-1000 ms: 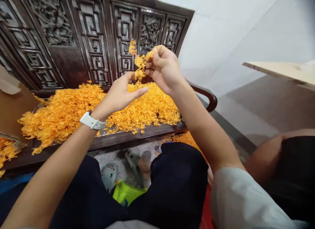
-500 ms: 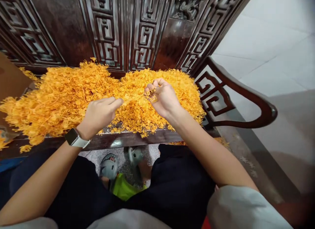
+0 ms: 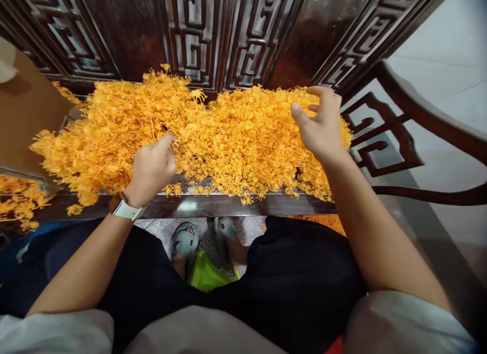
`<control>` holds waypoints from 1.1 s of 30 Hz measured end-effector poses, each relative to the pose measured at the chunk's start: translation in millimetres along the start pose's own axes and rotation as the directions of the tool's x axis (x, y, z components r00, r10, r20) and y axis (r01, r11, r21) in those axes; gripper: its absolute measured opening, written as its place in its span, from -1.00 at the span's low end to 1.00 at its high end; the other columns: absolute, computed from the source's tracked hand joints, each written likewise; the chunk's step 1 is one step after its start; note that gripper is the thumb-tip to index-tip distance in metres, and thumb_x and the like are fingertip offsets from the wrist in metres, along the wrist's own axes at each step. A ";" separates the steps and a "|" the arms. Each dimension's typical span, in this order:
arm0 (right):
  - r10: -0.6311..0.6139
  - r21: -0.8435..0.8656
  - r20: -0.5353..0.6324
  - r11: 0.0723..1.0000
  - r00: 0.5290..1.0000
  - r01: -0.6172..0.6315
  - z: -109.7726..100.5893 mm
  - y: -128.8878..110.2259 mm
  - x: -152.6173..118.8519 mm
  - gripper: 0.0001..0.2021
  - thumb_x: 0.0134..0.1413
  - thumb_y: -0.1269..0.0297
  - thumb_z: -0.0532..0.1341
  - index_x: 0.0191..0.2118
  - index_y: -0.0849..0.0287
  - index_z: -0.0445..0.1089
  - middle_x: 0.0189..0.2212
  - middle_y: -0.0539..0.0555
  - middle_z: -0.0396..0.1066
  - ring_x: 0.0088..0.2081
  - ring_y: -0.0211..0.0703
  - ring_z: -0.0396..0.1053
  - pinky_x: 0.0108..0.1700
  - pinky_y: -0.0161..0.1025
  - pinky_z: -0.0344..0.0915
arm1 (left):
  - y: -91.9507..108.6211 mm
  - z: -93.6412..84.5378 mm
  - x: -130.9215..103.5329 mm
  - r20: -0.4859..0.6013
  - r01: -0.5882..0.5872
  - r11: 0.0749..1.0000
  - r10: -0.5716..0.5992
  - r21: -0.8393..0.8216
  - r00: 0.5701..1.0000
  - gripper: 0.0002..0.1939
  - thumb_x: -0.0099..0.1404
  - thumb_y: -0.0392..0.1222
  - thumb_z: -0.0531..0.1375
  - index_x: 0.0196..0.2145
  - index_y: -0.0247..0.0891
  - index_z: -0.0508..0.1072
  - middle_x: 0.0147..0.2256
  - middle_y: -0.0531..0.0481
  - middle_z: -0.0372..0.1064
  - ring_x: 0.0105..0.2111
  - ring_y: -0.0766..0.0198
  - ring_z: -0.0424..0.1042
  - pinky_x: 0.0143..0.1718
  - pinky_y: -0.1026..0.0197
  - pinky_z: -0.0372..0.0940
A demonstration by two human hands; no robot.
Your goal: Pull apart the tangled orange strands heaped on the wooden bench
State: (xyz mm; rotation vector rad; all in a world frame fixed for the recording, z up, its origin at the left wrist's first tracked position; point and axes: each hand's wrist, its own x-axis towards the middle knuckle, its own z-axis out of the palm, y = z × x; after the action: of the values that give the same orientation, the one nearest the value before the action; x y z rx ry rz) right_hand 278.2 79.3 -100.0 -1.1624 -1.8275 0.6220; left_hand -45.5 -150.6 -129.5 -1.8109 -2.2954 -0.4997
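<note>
Orange plastic sprigs (image 3: 236, 136) are heaped in a wide pile across the dark carved wooden bench seat, the surface (image 3: 213, 206), from its left end to its right end and up against the carved backrest (image 3: 213, 34). The left hand (image 3: 151, 170) is rested on the pile near the front edge, fingers (image 3: 167, 141) curled shut around a few sprigs. The right hand (image 3: 321, 123) is held over the pile's right end, fingers spread loosely and nothing gripped. A brown cardboard box (image 3: 26, 110) is seen at the left end.
</note>
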 end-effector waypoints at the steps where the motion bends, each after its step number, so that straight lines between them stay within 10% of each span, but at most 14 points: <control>1: 0.019 0.023 0.064 1.000 0.998 -0.020 6.2 -15.1 -9.0 -0.47 0.15 -0.10 0.39 0.13 0.02 0.37 0.26 0.24 0.28 0.15 0.06 0.39 0.18 0.11 0.40 | 6.0 -0.4 -4.7 0.016 -0.012 1.000 0.012 0.020 1.000 -0.61 0.38 -0.32 0.08 0.08 -0.28 0.55 -0.39 -0.12 0.54 -0.40 0.09 0.50 -0.39 0.15 0.18; 3: 0.100 0.207 0.306 0.964 0.947 -0.169 19.4 -48.8 -26.7 -0.43 0.21 -0.29 0.27 0.14 0.00 0.35 0.18 0.19 0.38 0.02 0.01 0.49 0.01 0.02 0.53 | 17.6 -2.2 -14.7 0.037 -0.051 0.997 0.049 0.059 0.998 -0.59 0.38 -0.34 0.08 0.10 -0.30 0.54 -0.33 -0.17 0.57 -0.36 0.07 0.53 -0.40 0.15 0.18; 6: 0.151 0.359 0.683 0.783 0.715 -0.509 41.7 -94.3 -54.1 -0.34 0.21 -0.46 0.15 0.09 0.01 0.35 -0.07 0.13 0.51 -0.21 -0.06 0.53 -0.24 -0.11 0.57 | 31.4 -5.6 -27.1 0.075 -0.151 0.984 0.145 0.090 0.987 -0.61 0.36 -0.37 0.08 0.06 -0.30 0.56 -0.30 -0.20 0.58 -0.35 0.07 0.55 -0.41 0.15 0.18; 9: 0.129 0.316 0.841 0.671 0.526 -0.671 62.0 -116.1 -76.5 -0.42 0.18 -0.36 0.29 -0.01 0.06 0.40 -0.30 0.05 0.48 -0.40 -0.20 0.42 -0.42 -0.23 0.44 | 39.2 -8.6 -32.7 0.118 -0.228 0.970 0.217 0.083 0.969 -0.66 0.37 -0.37 0.08 -0.01 -0.29 0.58 -0.32 -0.20 0.55 -0.36 0.06 0.54 -0.41 0.13 0.17; 11: 0.123 0.300 0.866 0.647 0.484 -0.701 70.9 -115.9 -83.1 -0.54 0.16 -0.17 0.43 -0.12 0.11 0.42 -0.41 -0.01 0.41 -0.50 -0.30 0.30 -0.52 -0.31 0.28 | 40.8 -10.1 -33.0 0.137 -0.235 0.969 0.223 0.080 0.965 -0.67 0.38 -0.38 0.08 -0.03 -0.27 0.59 -0.33 -0.19 0.54 -0.36 0.08 0.53 -0.42 0.13 0.15; 18: 0.240 0.479 0.608 0.649 0.757 -0.591 69.5 -91.8 -56.9 -0.76 0.27 0.09 0.40 -0.26 0.07 0.38 -0.56 -0.13 0.27 -0.62 -0.39 0.00 -0.63 -0.35 -0.07 | 50.0 -14.5 -31.4 0.185 -0.314 0.948 0.300 0.052 0.936 -0.63 0.38 -0.42 0.08 -0.02 -0.12 0.57 -0.33 -0.09 0.53 -0.33 0.13 0.52 -0.44 0.15 0.13; 27: 0.290 0.422 0.392 0.787 0.873 -0.450 50.0 -87.7 -37.9 -0.75 0.19 0.01 0.38 -0.27 -0.03 0.34 -0.57 -0.11 0.29 -0.62 -0.30 0.02 -0.64 -0.27 -0.10 | 72.0 -21.7 -20.4 0.095 -0.343 0.932 0.355 -0.117 0.930 -0.57 0.41 -0.45 0.04 0.02 -0.12 0.57 -0.32 -0.08 0.53 -0.33 0.10 0.52 -0.42 0.13 0.16; 33: 0.210 0.437 0.101 0.869 0.972 -0.233 11.8 -23.4 12.2 -0.82 0.17 0.14 0.30 -0.34 -0.04 0.26 -0.54 -0.10 0.19 -0.57 -0.26 -0.12 -0.51 -0.18 -0.10 | 56.5 -18.9 -27.9 0.139 -0.297 0.948 0.311 -0.119 0.940 -0.63 0.36 -0.45 0.09 -0.04 -0.15 0.57 -0.31 -0.10 0.55 -0.35 0.08 0.53 -0.42 0.13 0.14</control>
State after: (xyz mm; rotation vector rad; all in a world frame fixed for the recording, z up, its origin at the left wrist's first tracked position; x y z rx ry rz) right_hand 254.7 80.3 -83.2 -1.0502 -1.4868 1.1484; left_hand 14.7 -171.3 -112.8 -2.2752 -2.0537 -0.4370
